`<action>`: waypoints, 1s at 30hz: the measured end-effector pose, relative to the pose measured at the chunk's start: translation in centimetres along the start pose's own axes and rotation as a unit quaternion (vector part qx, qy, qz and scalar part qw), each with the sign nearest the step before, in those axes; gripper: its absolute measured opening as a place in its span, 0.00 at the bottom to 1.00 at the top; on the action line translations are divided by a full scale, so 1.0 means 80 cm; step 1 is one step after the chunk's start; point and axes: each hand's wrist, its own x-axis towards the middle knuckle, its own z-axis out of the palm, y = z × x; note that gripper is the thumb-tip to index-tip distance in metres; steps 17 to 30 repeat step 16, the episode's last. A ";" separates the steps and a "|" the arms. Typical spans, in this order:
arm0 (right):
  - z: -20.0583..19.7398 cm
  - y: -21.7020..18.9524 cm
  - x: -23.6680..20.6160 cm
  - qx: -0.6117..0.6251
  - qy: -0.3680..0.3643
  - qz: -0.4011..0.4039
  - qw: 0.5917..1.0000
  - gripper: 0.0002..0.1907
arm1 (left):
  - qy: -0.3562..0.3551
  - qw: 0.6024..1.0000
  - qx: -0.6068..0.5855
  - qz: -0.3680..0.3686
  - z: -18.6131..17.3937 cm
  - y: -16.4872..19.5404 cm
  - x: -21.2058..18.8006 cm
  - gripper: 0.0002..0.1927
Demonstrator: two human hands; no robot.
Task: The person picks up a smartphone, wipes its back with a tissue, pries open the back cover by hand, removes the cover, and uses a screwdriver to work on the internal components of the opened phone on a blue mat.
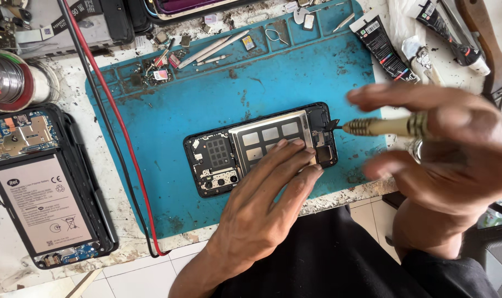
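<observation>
An opened black phone [223, 154] with its back off lies on a blue work mat [207, 94]. A bare metal plate and circuit boards show inside it. My left hand [267, 204] presses flat on the phone's middle, fingers spread over the plate. My right hand [449, 149] grips a brass-collared screwdriver [383, 127]. The screwdriver's tip touches the phone's right end near its top corner.
A second opened phone [41, 187] with a white battery lies at the left. Red and black cables [118, 127] cross the mat's left side. Small screws, chips and white sticks [218, 47] litter the mat's top trays. Glue tubes [383, 47] lie at the upper right, a solder spool [8, 77] at the upper left.
</observation>
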 end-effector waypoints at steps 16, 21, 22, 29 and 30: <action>0.010 -0.029 0.004 -0.024 0.180 0.144 0.973 0.06 | 0.051 0.999 -0.001 -0.016 0.007 -0.001 0.003 0.16; 0.010 -0.029 0.004 -0.024 0.180 0.144 0.973 0.06 | 0.051 0.999 -0.001 -0.016 0.007 -0.001 0.003 0.16; 0.010 -0.029 0.004 -0.024 0.180 0.144 0.973 0.06 | 0.051 0.999 -0.001 -0.016 0.007 -0.001 0.003 0.16; 0.010 -0.029 0.004 -0.024 0.180 0.144 0.973 0.06 | 0.051 0.999 -0.001 -0.016 0.007 -0.001 0.003 0.16; 0.010 -0.029 0.004 -0.024 0.180 0.144 0.973 0.06 | 0.051 0.999 -0.001 -0.016 0.007 -0.001 0.003 0.16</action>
